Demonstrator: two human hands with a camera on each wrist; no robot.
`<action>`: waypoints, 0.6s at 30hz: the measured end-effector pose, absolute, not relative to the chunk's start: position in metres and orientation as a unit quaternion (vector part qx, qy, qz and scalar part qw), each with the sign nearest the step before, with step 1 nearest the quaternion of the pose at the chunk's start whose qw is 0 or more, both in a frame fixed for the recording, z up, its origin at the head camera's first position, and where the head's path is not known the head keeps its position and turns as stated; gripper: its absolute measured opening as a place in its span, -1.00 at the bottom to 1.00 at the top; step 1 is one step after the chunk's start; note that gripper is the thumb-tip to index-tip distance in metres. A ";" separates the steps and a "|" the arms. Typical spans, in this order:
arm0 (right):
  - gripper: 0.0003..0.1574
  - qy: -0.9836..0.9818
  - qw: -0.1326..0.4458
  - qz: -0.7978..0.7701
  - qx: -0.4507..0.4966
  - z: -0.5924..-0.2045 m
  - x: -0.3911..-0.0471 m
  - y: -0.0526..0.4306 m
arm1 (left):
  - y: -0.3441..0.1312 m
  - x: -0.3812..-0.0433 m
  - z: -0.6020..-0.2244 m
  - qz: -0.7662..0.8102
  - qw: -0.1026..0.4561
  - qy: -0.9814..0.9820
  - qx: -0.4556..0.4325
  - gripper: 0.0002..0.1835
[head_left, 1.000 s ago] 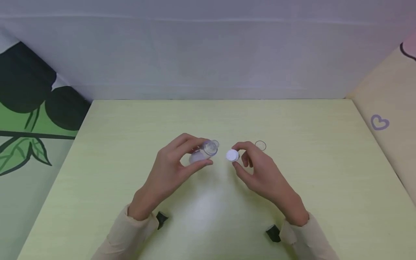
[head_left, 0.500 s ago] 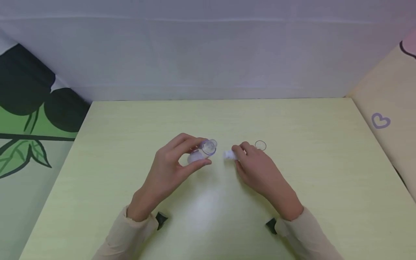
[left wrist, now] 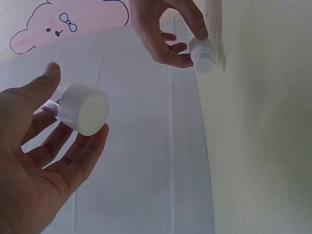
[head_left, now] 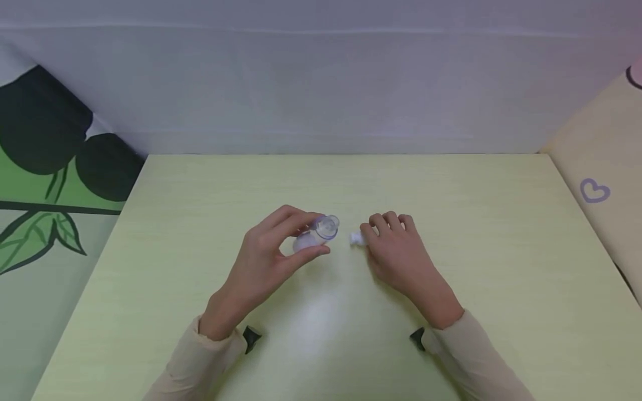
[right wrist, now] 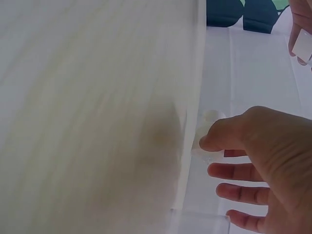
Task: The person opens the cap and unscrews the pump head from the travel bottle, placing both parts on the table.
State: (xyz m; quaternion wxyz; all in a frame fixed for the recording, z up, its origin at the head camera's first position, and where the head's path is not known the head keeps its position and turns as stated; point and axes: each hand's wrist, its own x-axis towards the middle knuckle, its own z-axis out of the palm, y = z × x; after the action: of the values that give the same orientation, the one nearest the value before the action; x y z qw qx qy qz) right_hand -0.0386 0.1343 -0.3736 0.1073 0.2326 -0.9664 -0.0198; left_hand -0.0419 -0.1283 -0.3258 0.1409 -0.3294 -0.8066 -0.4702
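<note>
My left hand (head_left: 271, 245) grips a small clear bottle (head_left: 317, 233) between thumb and fingers. It is tilted, its clear mouth facing up and right in the head view. The left wrist view shows its flat white base (left wrist: 90, 112). To its right, my right hand (head_left: 401, 250) pinches a small white stepped cap (head_left: 358, 239) between thumb and forefinger, the other fingers spread loosely. In the left wrist view the cap's narrower end (left wrist: 204, 65) points away from the fingers. My thumb covers part of the cap (right wrist: 212, 117) in the right wrist view. The two pieces are apart.
A clear plastic cylinder (right wrist: 200, 222) stands beyond my right fingers, hidden behind them in the head view. The pale table (head_left: 311, 345) meets a light cloth backdrop (head_left: 321, 89) at the back. Printed panels (head_left: 597, 192) flank both sides.
My right hand has turned palm-down, swinging the cap's white round face away from the camera. Its fingers now cover the clear ring seen before. The left hand has barely moved.
</note>
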 end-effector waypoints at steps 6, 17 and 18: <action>-0.76 -0.964 0.103 -0.003 0.245 -0.375 -0.041 0.131 | -0.131 -0.042 -0.325 -0.469 0.143 -0.807 -0.329 -0.49; -0.86 -0.960 0.099 0.027 0.262 -0.376 -0.044 0.123 | -0.138 -0.042 -0.324 -0.469 0.136 -0.810 -0.324 -0.51; -0.86 -0.960 0.098 0.027 0.262 -0.376 -0.044 0.123 | -0.138 -0.043 -0.324 -0.469 0.136 -0.810 -0.324 -0.51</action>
State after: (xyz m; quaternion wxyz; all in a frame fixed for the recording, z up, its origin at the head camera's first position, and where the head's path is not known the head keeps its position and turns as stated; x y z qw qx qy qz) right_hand -0.0436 0.1228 -0.3761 0.0984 0.2621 -0.9596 0.0272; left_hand -0.0426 -0.1383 -0.3237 0.1356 -0.3237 -0.8103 -0.4693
